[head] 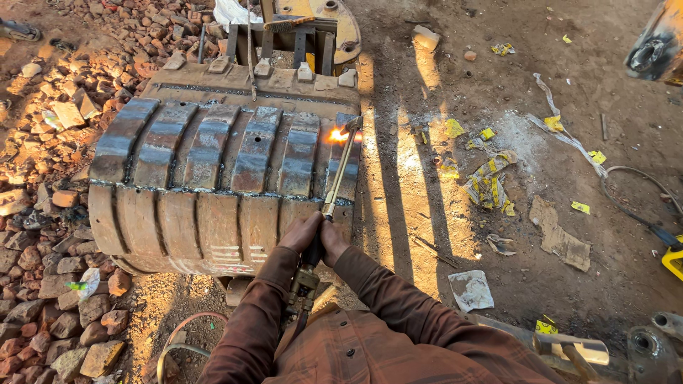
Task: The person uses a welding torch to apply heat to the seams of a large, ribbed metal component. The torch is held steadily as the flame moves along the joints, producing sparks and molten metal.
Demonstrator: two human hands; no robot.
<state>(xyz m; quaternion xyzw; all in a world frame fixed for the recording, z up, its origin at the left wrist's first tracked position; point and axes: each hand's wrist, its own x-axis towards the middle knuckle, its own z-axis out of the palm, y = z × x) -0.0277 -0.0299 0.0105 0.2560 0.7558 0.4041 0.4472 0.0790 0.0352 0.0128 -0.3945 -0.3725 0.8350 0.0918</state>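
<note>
Now cutting torch (334,188), long axis running up-right from grip, flame tip on excavator bucket (213,178) rt edge. Both hands wrapped tight on handle: left hand (297,233), right hand (331,240) just beside, touching. Brick rubble (50,284) to left, hose (181,334) below.

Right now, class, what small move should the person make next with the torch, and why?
Probably ease the torch slowly along the bucket's right edge. Both hands, left hand and right hand, grip its handle, and the flame burns right at that edge.
</note>
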